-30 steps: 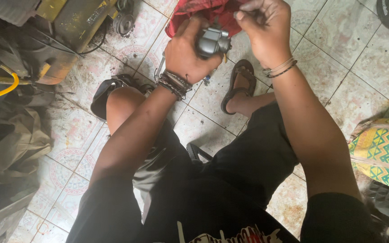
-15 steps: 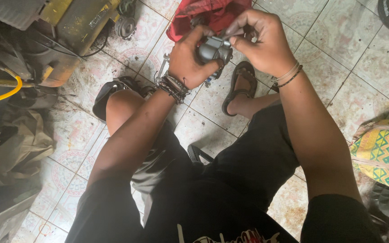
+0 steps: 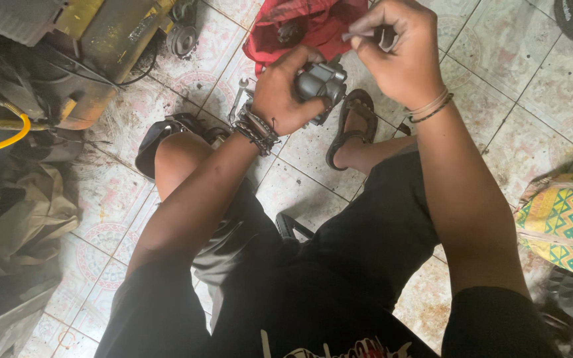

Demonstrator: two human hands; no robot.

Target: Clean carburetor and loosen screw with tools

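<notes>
We are seated low over the tiled floor (image 3: 485, 59), knees apart, sandalled feet planted, and the work in hand looks like stripping or servicing a small grey metal engine part (image 3: 321, 85), which reads to us as a carburettor, though its finer details are too small to tell. At twelve o'clock the red cloth (image 3: 300, 26) lies spread on the tiles with a dark bit or two on it, and at ten o'clock sits the yellow machine (image 3: 94, 40) with a yellow hose (image 3: 8, 136) curling off at nine. At three o'clock a green patterned bag (image 3: 565, 222) edges in. Now the hands: our left hand (image 3: 280, 96), braided bands on the wrist, is clenched firmly round the grey part, holding it up above the right foot's sandal (image 3: 349, 126). Our right hand (image 3: 402, 50), just at one o'clock of the part and slightly apart from it, is curled nearly closed, fingertips pinching something small and pale, a fitting or thin tool, we cannot say which. We judge this a mid-way step: a small piece is off or about to go in, and the next move calls for a steady left grip and fine alignment from the right fingertips.
</notes>
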